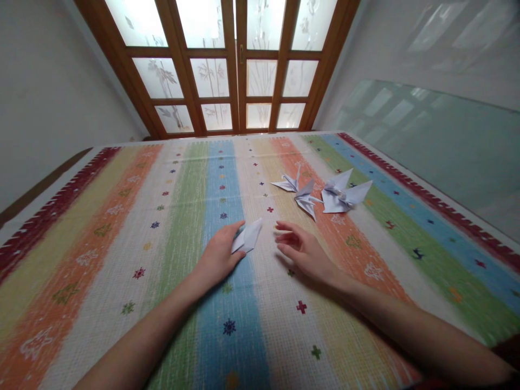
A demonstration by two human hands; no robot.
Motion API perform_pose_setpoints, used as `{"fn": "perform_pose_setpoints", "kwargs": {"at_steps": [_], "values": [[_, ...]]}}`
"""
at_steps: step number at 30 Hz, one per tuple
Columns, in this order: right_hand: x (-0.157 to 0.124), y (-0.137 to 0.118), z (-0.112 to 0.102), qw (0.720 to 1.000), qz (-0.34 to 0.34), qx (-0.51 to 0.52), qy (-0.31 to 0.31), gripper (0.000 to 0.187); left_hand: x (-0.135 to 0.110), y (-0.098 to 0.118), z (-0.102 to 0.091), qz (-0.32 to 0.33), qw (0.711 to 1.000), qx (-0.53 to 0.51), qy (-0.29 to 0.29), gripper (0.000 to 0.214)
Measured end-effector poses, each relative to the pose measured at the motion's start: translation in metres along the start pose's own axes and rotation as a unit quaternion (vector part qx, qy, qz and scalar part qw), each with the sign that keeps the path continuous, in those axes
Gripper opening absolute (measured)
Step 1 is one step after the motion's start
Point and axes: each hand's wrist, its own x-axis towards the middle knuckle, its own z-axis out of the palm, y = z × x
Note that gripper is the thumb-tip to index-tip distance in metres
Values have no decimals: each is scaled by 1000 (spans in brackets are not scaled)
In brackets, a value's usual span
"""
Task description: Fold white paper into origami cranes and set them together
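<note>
My left hand (221,249) grips a small piece of folded white paper (251,236) by its left side, thumb at the near edge and fingers at the far one. The paper comes to a point at the upper right. To the right of it, my right hand (303,249) hovers with its fingers apart and curved, holding nothing. Beyond my right hand lie several folded white paper cranes: one with a thin raised neck (290,181), one in front of it (306,200), and a larger winged piece (343,195) at the right.
A tablecloth (174,216) with coloured stripes and small printed figures covers the table. Wooden doors (235,70) with frosted panes stand past the far edge. A pale glass panel (439,146) leans at the right wall.
</note>
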Motion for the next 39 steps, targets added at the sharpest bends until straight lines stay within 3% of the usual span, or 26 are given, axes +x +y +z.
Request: {"fn": "perform_pose_setpoints", "kwargs": {"at_steps": [3,6,9,11,13,21,30,39], "values": [[9,-10,19,985,92,143,-29,61,5,3,0,-110,988,-111,9,64],[19,-19,40,956,155,249,-15,67,7,10,-1,-178,940,-286,46,61],[30,-27,56,923,172,343,-36,41,4,17,2,-182,874,-441,95,70],[36,-30,62,919,149,362,-52,23,2,19,4,-169,852,-482,118,75],[40,-33,65,925,125,357,-47,19,1,20,6,-153,843,-501,126,76],[47,-33,64,950,79,302,-5,15,1,24,3,-188,839,-481,171,46],[45,-24,71,888,108,443,-59,15,-1,26,1,-217,827,-493,162,38],[43,-22,77,900,90,425,-39,19,-1,23,2,-214,876,-382,201,22]]}}
